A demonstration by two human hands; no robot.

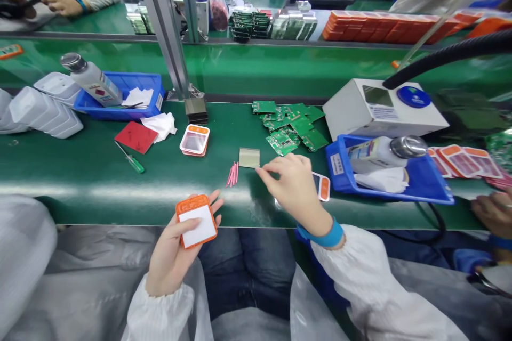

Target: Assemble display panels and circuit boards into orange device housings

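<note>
My left hand [176,248] holds an orange plastic casing [213,228] with a white square panel [197,226] in it, thumb across the panel, just in front of the bench edge. My right hand [290,184] is over the bench with thumb and forefinger pinched at the near right corner of a grey-beige square plate [249,158]. Whether the fingertips hold that corner or something tiny is unclear. Several thin pink strips [232,175] lie left of the plate. Partly behind my right hand lies a white-and-orange device casing [324,187].
Green circuit boards [294,122] are piled behind my right hand. A blue tray [432,192] with a bottle stands right, another blue tray [136,113] back left. A small screwdriver [134,162], red sheet [136,137] and stacked frames [194,140] lie left. A co-worker's hand [494,213] is far right.
</note>
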